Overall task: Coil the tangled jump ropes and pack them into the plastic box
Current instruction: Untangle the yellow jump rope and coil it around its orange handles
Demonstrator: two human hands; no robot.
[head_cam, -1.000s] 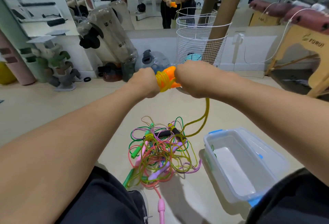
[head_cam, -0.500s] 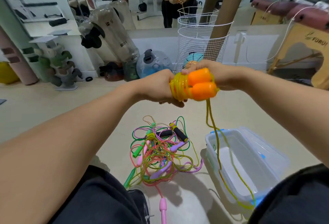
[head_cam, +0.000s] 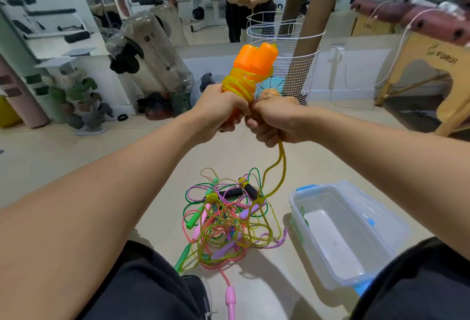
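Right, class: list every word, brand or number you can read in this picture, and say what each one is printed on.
"FURUI": on the wooden bench frame at the right.
"5": on the upper plastic-wrapped cylinder by the mirror.
"10", sideways: on the lower part of the plastic-wrapped cylinders.
Print on the cardboard box in the mirror: too blurred to read.
Nothing readable on the plastic box or the orange handles.

A small gym or exercise room is shown. A big wall mirror (head_cam: pixel 152 1) is seen at the far side, and weight benches are seen in it. A rack of dumbbells (head_cam: pixel 73 100) is placed on the far left. Punching bags (head_cam: pixel 157 52) are leaned against the wall. Balls are kept in a white wire basket (head_cam: pixel 287 65). A padded massage table (head_cam: pixel 417 16) is seen at the far right.
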